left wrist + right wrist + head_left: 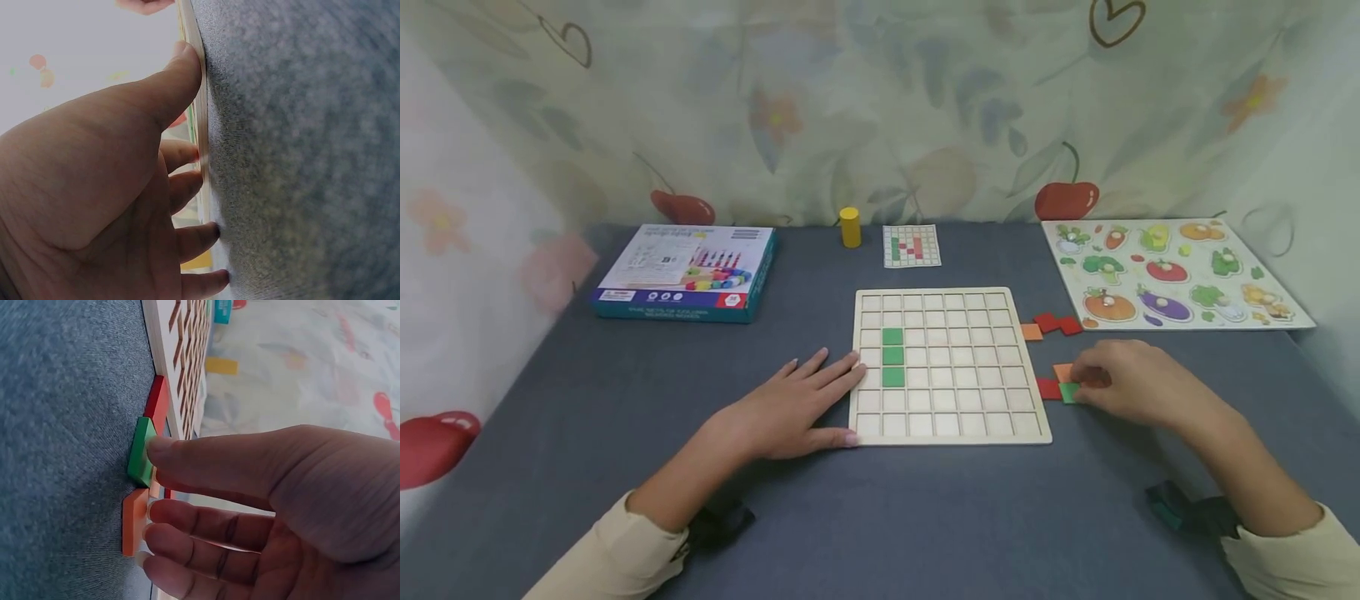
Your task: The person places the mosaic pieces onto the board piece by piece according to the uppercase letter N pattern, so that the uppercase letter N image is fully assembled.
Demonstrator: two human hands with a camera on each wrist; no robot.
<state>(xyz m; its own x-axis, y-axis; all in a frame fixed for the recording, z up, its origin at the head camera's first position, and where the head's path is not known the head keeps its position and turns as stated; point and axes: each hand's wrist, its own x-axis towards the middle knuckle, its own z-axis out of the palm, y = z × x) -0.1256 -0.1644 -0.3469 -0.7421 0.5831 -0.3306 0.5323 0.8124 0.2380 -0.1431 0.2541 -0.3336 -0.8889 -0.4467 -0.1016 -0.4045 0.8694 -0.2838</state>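
Clearly, the green tile (1069, 394) sits off the board (951, 401)'s three o'clock side, nearer the right hand (1127, 385): thumb touching, pinch impossible to tell; the left hand (786, 412), fingers spread, touches the nine o'clock edge.

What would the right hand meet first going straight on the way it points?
The green square tile, which the right hand seems to touch with its thumb, though exact contact is unclear. Just beyond lie a red square tile and the pale wooden grid board.
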